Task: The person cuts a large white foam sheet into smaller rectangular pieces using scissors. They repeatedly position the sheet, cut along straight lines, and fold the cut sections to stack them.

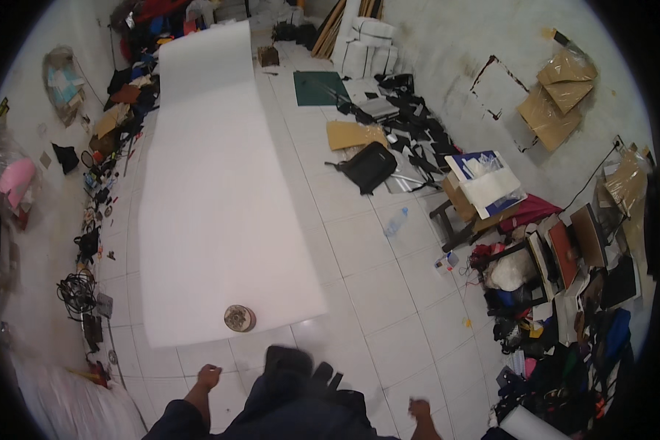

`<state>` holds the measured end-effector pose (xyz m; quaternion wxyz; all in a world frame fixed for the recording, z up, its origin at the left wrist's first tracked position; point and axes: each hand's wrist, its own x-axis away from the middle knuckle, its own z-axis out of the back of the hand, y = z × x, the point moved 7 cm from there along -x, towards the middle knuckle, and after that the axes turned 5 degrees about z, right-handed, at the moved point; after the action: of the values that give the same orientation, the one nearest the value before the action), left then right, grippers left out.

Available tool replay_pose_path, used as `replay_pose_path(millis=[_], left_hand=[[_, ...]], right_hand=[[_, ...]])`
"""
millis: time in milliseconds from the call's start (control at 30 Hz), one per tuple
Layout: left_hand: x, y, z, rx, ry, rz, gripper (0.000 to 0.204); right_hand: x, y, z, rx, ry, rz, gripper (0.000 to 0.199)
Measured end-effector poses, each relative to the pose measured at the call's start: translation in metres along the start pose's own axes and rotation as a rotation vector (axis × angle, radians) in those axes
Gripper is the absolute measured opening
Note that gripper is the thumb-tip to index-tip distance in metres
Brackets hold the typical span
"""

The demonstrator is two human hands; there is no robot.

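Note:
A long sheet of white foam point(220, 198) lies unrolled over the tiled floor, running away from me. Near its close end rests a round brownish object point(240, 318), perhaps a tape roll or tin; its kind is unclear. My left hand point(210, 376) hangs beside my body, just short of the sheet's near edge, its fingers curled in with nothing visible in them. On the other side, my right hand point(419, 408) hangs over the tiles, loosely closed, also without anything visible in it. Neither hand touches the sheet. My dark clothing and feet fill the bottom middle.
Tools and coiled cable point(77, 292) line the left wall. A dark backpack point(369, 167), a green mat point(320, 89) and a plastic bottle point(397, 221) lie right of the sheet. Piled clothes and boards point(565, 246) crowd the right wall. White bundles point(369, 51) stand far back.

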<state>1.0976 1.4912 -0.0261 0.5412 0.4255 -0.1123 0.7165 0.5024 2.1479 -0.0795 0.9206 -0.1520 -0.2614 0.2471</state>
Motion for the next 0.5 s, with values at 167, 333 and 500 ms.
replay_pose_path(millis=[167,333,500], left_hand=[[0.027,0.068,-0.109,-0.193,-0.335,-0.032,0.043],[-0.002,0.083,-0.147,-0.265,-0.577,0.348,0.049],[-0.130,0.296,-0.146,-0.582,-0.477,0.077,0.053]], right_hand=[[-0.242,-0.186,0.123,-0.295,0.253,-0.013,0.032],[-0.368,-0.462,0.205,-0.207,0.010,0.321,0.034],[-0.478,-0.470,0.224,-0.284,-0.120,0.171,0.041]])
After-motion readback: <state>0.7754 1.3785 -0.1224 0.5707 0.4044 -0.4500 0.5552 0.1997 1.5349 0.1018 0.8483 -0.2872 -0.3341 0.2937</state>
